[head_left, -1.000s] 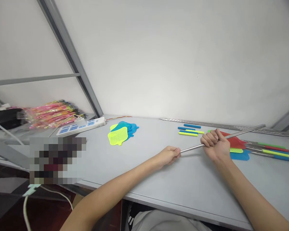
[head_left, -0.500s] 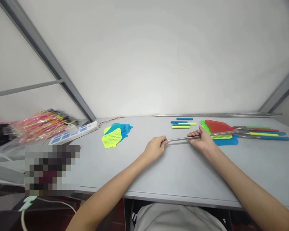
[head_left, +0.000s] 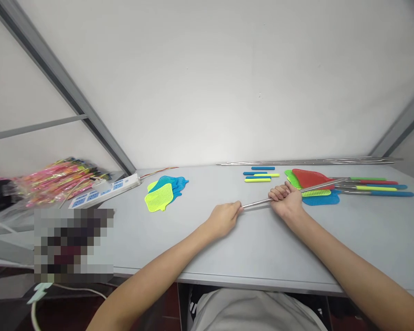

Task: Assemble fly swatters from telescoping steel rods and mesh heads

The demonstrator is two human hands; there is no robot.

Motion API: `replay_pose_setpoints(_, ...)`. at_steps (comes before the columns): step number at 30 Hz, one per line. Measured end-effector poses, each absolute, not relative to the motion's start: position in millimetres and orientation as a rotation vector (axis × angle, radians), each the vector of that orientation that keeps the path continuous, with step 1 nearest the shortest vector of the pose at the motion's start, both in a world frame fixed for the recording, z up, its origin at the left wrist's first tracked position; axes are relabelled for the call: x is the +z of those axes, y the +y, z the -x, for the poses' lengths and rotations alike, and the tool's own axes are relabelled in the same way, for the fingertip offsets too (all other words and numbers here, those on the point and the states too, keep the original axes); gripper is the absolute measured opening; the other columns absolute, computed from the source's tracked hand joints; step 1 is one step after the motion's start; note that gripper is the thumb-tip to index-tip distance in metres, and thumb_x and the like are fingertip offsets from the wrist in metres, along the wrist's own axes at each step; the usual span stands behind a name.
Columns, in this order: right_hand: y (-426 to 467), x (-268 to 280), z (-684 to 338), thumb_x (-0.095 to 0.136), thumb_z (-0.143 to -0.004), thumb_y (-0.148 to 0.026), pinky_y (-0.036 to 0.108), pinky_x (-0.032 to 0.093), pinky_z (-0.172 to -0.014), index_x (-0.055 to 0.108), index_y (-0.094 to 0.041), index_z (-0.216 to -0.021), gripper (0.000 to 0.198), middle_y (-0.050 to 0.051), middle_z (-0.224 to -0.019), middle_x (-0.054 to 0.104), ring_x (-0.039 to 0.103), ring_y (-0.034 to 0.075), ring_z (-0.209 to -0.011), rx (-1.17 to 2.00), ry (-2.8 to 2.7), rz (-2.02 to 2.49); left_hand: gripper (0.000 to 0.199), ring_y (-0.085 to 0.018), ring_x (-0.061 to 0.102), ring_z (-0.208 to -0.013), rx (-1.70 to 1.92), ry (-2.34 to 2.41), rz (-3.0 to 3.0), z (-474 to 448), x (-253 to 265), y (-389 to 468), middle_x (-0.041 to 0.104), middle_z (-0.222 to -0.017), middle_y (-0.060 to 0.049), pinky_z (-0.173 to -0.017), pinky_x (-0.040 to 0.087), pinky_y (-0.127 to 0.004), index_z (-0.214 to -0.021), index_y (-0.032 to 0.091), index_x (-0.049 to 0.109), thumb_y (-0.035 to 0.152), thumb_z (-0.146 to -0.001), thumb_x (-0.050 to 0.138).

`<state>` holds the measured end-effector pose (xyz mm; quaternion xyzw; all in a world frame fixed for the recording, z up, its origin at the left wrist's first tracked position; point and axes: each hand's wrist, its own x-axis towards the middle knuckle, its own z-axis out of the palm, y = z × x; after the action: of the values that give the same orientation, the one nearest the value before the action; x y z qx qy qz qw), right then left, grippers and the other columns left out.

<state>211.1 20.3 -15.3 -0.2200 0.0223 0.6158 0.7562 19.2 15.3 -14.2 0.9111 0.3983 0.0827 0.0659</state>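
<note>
A thin metal rod (head_left: 257,202) runs between my two hands, tilted up towards the right. My left hand (head_left: 225,218) pinches its left end. Closed fingers of my right hand (head_left: 285,200) wrap round it further along, and the rod's far end passes over the fly swatters. Those swatters lie in a pile, with a red head (head_left: 310,178) on top, a blue head (head_left: 320,198) below, and handles such as the blue one (head_left: 392,194) pointing right. Several loose blue and yellow handle grips (head_left: 258,180) lie behind my hands.
Loose swatter heads, a yellow one (head_left: 158,197) and blue ones (head_left: 179,185), lie left on the table. Long metal rods (head_left: 307,162) rest along the wall. At far left are a power strip (head_left: 103,192) and a heap of bagged colourful items (head_left: 60,179). A pixelated patch hides something there.
The fingers of my right hand have closed round the rod, where they were looser before. The rod now tilts more steeply, its left end a little lower and its right end raised.
</note>
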Motion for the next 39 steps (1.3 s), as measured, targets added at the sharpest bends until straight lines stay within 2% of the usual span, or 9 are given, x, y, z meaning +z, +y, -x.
replay_pose_setpoints(4,20,-17,-207,0.035,-0.079,-0.019,0.019,0.014,-0.028,0.016,-0.019,-0.051,0.034,-0.01,-0.035,0.015,0.014,0.006,-0.028,1.323,0.0,0.449,0.033,-0.014,0.046,-0.052,0.175,1.217,-2.747,-21,-15,9,0.05,-0.059,-0.001,-0.049,0.024,-0.024,-0.076,0.019,0.043,0.032,-0.088,0.015)
replay_pose_setpoints(16,12,-21,-194,0.034,-0.081,-0.022,0.02,0.014,-0.029,0.015,-0.019,-0.05,0.037,-0.01,-0.036,0.013,0.013,0.006,-0.029,1.316,-0.033,0.417,0.034,-0.01,0.035,-0.047,0.299,1.147,-2.437,-16,-15,13,0.036,-0.051,0.003,-0.048,0.026,-0.022,-0.059,0.018,0.036,0.035,-0.085,0.022)
replay_pose_setpoints(39,15,-14,-196,0.033,-0.083,-0.023,0.019,0.016,-0.027,0.018,-0.019,-0.049,0.037,-0.009,-0.035,0.016,0.015,0.006,-0.028,1.339,-0.079,0.403,0.038,-0.009,0.038,-0.052,0.425,1.032,-2.266,-24,-8,11,0.042,-0.056,0.003,-0.051,0.03,-0.02,-0.061,0.016,0.042,0.037,-0.085,0.022)
